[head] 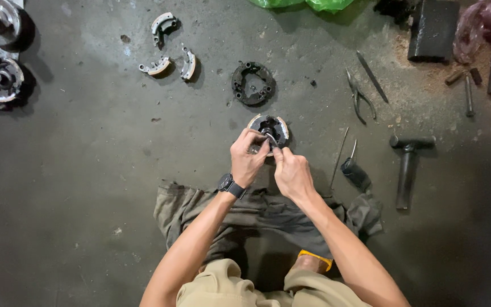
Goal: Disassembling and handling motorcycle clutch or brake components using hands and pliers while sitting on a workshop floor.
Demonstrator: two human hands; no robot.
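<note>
The round metal clutch part (269, 128) sits on the concrete floor (86, 170) just beyond a spread rag (200, 213). It looks heavy, stiff and probably greasy, so the rim seems the surest hold. It is dark with pale lining along its edge. The left hand (248, 159) closes its fingers on the near left rim; the right hand (292, 173) pinches something small at its centre. Farther off lies a black ring plate (253, 83), with pliers (359, 98) and a hammer (407, 162) to the right.

Both bare forearms stretched forward and converging. Left hand (247, 159) curled, fingers bent inward, black watch on wrist. Right hand (292, 173) alongside, nearly touching, fingertips pinched together.
</note>
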